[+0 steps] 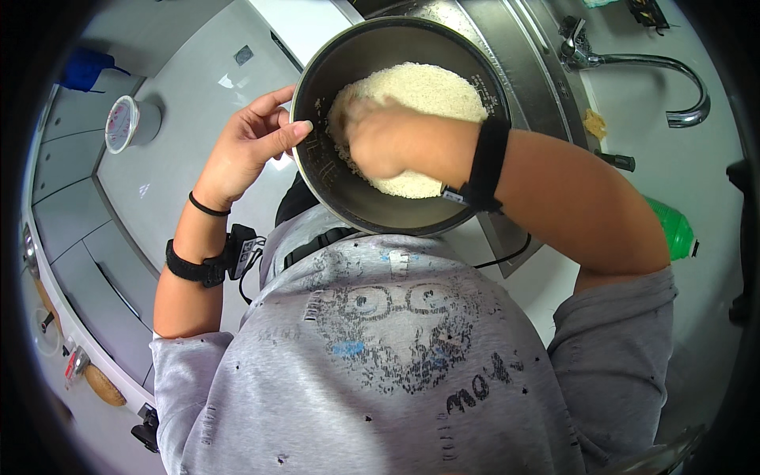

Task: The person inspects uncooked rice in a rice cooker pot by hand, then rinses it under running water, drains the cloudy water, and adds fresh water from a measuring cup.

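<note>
A dark rice cooker inner pot [392,217] is close in front of me, with a mound of white rice [430,89] inside. My left hand [267,127] grips the pot's left rim, its thumb over the edge and the fingers outside. My right hand [374,136] reaches into the pot and touches the rice at its left part; motion blurs the fingers, so whether they close on any grains is not visible. Marks are printed on the pot's inner wall.
Behind the pot lies a stainless steel sink [528,77], with a chrome faucet [659,59] at its right. A green bottle [671,228] is beside my right arm. A lidded white tub [133,124] stands at the far left.
</note>
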Demonstrator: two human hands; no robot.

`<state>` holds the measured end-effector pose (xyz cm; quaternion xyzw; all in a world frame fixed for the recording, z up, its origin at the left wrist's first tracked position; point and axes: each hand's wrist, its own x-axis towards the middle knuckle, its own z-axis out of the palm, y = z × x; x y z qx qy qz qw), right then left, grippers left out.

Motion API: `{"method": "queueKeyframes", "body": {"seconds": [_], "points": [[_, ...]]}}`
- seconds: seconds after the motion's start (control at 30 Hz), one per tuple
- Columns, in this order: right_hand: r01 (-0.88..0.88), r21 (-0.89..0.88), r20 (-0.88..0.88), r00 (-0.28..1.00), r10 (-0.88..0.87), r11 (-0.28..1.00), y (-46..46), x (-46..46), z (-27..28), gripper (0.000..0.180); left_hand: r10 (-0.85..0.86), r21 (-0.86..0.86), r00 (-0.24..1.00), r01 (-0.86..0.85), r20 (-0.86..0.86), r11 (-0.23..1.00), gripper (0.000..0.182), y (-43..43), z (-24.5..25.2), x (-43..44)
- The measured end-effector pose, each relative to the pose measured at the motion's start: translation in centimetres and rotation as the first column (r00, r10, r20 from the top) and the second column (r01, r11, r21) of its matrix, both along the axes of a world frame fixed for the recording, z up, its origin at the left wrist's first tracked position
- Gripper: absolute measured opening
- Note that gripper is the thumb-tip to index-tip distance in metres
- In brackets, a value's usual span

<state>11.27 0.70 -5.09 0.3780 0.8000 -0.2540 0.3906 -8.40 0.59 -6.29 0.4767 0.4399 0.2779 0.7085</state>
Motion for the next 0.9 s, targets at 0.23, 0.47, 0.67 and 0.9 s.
{"method": "queueKeyframes", "body": {"seconds": [0.23, 0.47, 0.67, 0.9], "points": [[-0.142, -0.376, -0.043, 0.99, 0.135, 0.916, -3.0, 1.5, 2.1, 0.047, -0.023, -0.006, 0.998, 0.024, 0.062, 1.0, 0.055, 0.1, -0.4, -0.1], [-0.087, -0.399, -0.054, 0.996, 0.071, 0.913, -2.8, 6.4, 4.7, 0.046, -0.051, 0.017, 0.998, 0.051, 0.047, 0.999, 0.057, 0.3, -0.6, -0.3], [0.058, -0.325, -0.137, 0.985, -0.107, 0.944, -1.8, 9.1, 6.2, 0.021, -0.073, 0.029, 0.996, 0.071, 0.045, 0.997, 0.058, 0.2, -0.4, -0.4], [0.272, -0.078, -0.319, 0.905, -0.283, 0.959, -0.7, 11.0, 7.2, 0.015, -0.085, 0.043, 0.996, 0.083, 0.041, 0.996, 0.055, 0.5, -0.7, -0.5]]}}
